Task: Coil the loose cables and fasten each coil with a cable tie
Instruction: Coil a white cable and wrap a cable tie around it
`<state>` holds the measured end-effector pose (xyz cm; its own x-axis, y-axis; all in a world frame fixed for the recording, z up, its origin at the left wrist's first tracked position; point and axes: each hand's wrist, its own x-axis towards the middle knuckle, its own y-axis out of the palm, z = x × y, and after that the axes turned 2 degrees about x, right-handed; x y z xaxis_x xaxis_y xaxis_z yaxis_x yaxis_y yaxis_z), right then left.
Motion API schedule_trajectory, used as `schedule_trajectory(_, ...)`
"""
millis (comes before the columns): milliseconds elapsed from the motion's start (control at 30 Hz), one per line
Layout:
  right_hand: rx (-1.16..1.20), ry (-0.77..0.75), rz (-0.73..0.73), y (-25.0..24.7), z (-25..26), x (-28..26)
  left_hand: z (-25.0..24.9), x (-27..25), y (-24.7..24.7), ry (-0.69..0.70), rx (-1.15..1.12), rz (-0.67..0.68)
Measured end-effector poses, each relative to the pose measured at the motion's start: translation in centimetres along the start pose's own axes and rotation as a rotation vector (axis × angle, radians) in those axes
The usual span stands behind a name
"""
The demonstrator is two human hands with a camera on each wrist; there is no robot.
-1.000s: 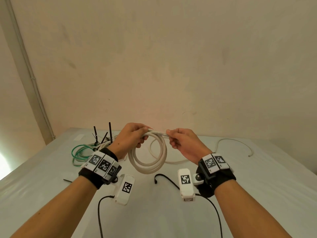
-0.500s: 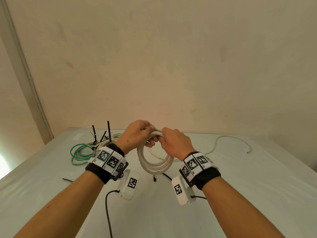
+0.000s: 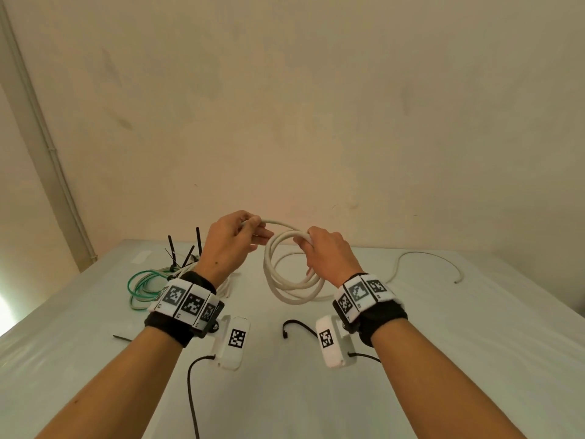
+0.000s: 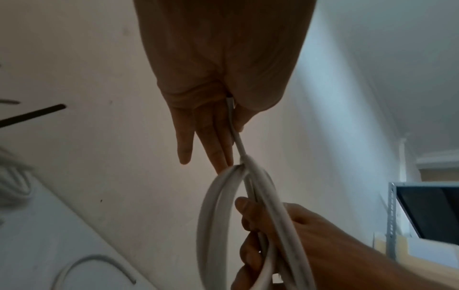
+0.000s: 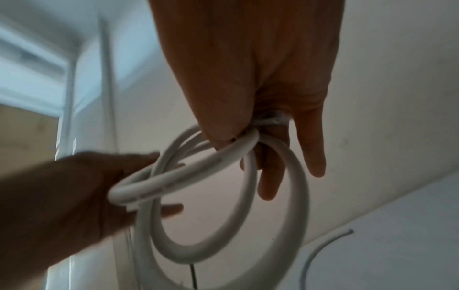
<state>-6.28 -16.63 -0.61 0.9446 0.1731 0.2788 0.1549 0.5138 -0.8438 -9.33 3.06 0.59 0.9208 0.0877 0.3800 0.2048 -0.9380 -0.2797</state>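
A white cable coil point(image 3: 291, 285) of several loops hangs above the table between my hands. My right hand point(image 3: 323, 251) grips the coil's top, fingers curled round the bundled loops point(image 5: 248, 149). My left hand point(image 3: 234, 242) is up and to the left of it. It pinches a single strand point(image 3: 278, 224) that arcs across to the right hand; the left wrist view shows this strand point(image 4: 236, 137) between thumb and fingers. A black cable tie point(image 3: 297, 324) lies on the table below the coil.
A green and white cable bundle point(image 3: 142, 282) with black ties point(image 3: 186, 251) sticking up lies at the back left. A loose thin white cable point(image 3: 427, 255) curves over the table point(image 3: 474, 343) at the right. Another black tie point(image 3: 122, 338) lies left. A wall rises behind the table.
The coil has passed from my left hand to my right. The hands met at its top half a second ago; now the left has drawn away up-left with one strand.
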Motion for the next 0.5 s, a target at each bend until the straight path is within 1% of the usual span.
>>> schedule_trajectory(33,0.059,0.015,0.003,-0.1,0.0,0.2,0.3,-0.1,0.2,-0.024,-0.016,-0.003)
schedule_trajectory(67,0.091,0.032,0.008,-0.2,0.0,0.3,0.6,-0.3,0.3,-0.06,-0.023,0.022)
schedule_trajectory(167,0.047,0.075,-0.003,0.4,-0.3,0.0,1.0,-1.3,0.5,-0.213,-0.006,0.194)
schedule_trajectory(200,0.014,0.093,-0.019,0.9,-0.2,-0.3,0.9,-1.5,0.7,-0.251,0.005,0.228)
schedule_trajectory(233,-0.013,0.109,-0.048,1.3,0.0,-0.7,0.7,-1.7,1.0,-0.275,0.004,0.242)
schedule_trajectory(300,-0.041,0.136,-0.103,2.0,0.7,-1.2,0.4,-1.9,2.0,-0.316,-0.025,0.223)
schedule_trajectory(333,-0.027,0.15,-0.118,2.0,1.0,-1.3,0.3,-2.0,2.6,-0.322,-0.006,0.207)
schedule_trajectory(367,0.005,0.162,-0.118,2.0,1.2,-1.2,0.5,-2.2,3.1,-0.3,0.051,0.198)
schedule_trajectory(400,0.069,0.179,-0.114,1.9,1.3,-1.0,0.9,-2.3,3.6,-0.259,0.122,0.191)
schedule_trajectory(433,0.184,0.206,-0.102,1.7,1.1,-0.7,1.4,-2.4,3.8,-0.216,0.163,0.18)
schedule_trajectory(467,0.344,0.239,-0.072,1.6,0.9,-0.6,1.7,-2.4,3.9,-0.193,0.147,0.176)
schedule_trajectory(500,0.504,0.271,-0.043,1.5,0.6,-0.5,2.1,-2.3,3.7,-0.191,0.075,0.186)
